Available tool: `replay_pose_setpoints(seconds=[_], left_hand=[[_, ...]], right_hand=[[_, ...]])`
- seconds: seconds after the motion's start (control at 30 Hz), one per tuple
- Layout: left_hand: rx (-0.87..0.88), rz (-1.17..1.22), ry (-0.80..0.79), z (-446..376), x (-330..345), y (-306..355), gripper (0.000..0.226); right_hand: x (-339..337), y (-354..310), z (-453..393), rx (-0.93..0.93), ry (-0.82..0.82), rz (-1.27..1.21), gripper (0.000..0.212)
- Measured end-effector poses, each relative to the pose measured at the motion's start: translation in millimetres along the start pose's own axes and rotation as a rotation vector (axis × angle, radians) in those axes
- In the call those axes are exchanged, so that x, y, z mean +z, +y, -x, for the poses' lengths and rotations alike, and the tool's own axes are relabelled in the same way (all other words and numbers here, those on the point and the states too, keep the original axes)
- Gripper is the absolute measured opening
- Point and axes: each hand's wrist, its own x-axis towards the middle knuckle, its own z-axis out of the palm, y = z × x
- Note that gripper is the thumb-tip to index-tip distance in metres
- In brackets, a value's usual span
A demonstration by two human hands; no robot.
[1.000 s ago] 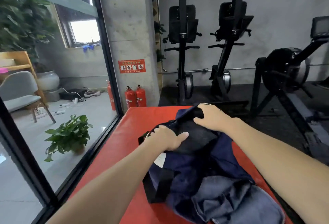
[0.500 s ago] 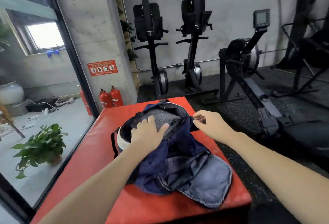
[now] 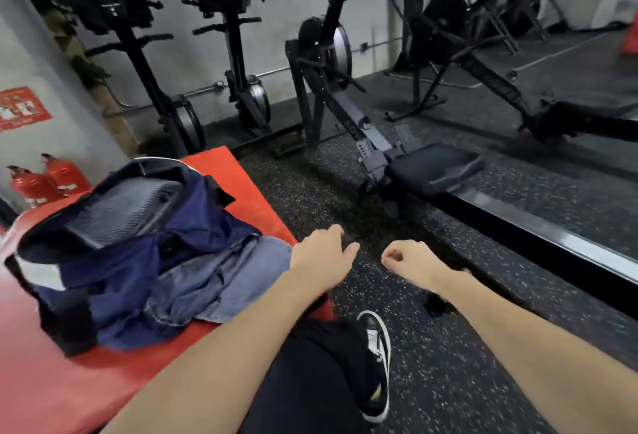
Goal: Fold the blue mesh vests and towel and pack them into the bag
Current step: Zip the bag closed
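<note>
Left hand (image 3: 322,254) loosely open, right hand (image 3: 409,261) curled, both empty; bag (image 3: 114,247) left of them; wall sign (image 3: 22,107) unreadable.

Floor: dark rubber gym flooring (image 3: 431,364), speckled pale, spreads before you.
Wall: grey concrete (image 3: 283,2), a red notice (image 3: 20,109) at your far left.
Equipment: a rowing machine (image 3: 345,88) lies ahead of you; two upright machines (image 3: 234,53) stand against the wall.
Corner: two red fire extinguishers (image 3: 45,181).
</note>
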Motion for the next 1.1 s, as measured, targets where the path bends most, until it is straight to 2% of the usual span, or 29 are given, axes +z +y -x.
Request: replay_pose_setpoints(seconds=[0.2,0.43,0.5,0.63,0.7,0.83,0.93,1.1], left_hand=[[0.046,-0.064,-0.292,-26,88,72,0.044],[0.038,-0.118,-0.504,-62,186,96,0.044],[0.034,-0.134,-0.540,-74,211,97,0.046],[0.029,-0.124,-0.575,-104,251,97,0.045],[0.027,-0.105,-0.577,-117,268,95,0.044],[-0.017,-0.050,-0.557,-136,294,91,0.044],[-0.061,0.036,-0.524,-146,307,93,0.045],[-0.078,0.089,-0.472,-156,322,93,0.040]], right_hand=[[19,129,10,0.268,-0.079,0.044,0.020],[55,226,-1,0.476,-0.107,0.012,0.019],[67,247,-13,0.518,-0.122,0.008,0.034],[89,279,-48,0.566,-0.144,-0.017,0.062],[99,295,-70,0.587,-0.125,-0.028,0.068],[113,322,-116,0.773,0.037,-0.158,0.068],[123,335,-142,0.949,0.138,-0.288,0.088],[154,367,-170,1.060,0.223,-0.503,0.115]])
